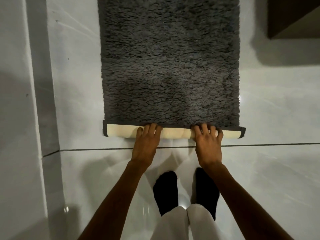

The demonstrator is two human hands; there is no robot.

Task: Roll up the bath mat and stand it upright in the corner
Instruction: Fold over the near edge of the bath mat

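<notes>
A dark grey shaggy bath mat (169, 63) lies flat on the glossy white tile floor, stretching away from me. Its near edge is turned over into a thin roll (121, 132) that shows the cream backing. My left hand (147, 144) rests on the roll left of centre, fingers curled over it. My right hand (207, 142) presses on the roll right of centre in the same way. Both hands grip the rolled edge.
A white wall (17, 84) with a grey skirting strip (41, 84) runs along the left. A dark brown cabinet or box (292, 16) stands at the top right. My feet in black socks (166, 191) stand just behind the roll, beyond a dark grout line (268, 144).
</notes>
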